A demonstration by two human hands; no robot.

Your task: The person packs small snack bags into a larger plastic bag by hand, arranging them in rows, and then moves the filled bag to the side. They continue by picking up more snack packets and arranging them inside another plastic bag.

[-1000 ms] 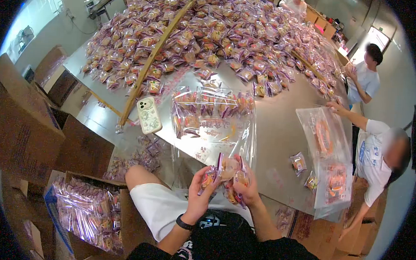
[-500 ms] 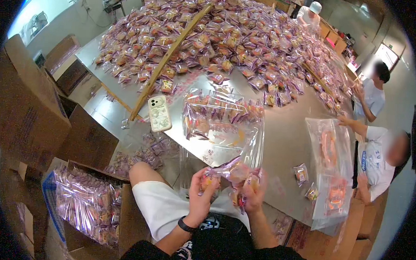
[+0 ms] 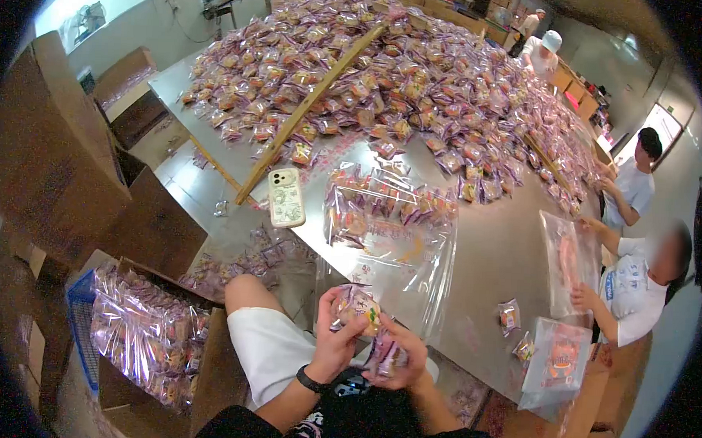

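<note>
My left hand (image 3: 334, 345) is closed on a clear-wrapped snack packet (image 3: 353, 304) with purple trim, held above my lap at the table's near edge. Close beside it, my right hand (image 3: 411, 356) grips another snack packet (image 3: 386, 357) lower down, fingers bent around it. Just beyond both hands lies a large clear plastic bag (image 3: 414, 288) on the metal table (image 3: 482, 264). Rows of the same packets (image 3: 391, 201) fill its far end, and its near end hangs flat toward me.
A huge heap of packets (image 3: 404, 72) covers the table's far side, with a wooden strip (image 3: 309, 111) across it. A phone (image 3: 287, 197) lies left of the bag. A packed carton (image 3: 213, 369) stands lower left. At right, a co-worker (image 3: 634, 290) handles printed bags (image 3: 558, 357).
My hands have come closer together, with the right hand lower and nearer my body. The packets no longer stretch between them. The co-worker at right has lifted one printed bag away from another.
</note>
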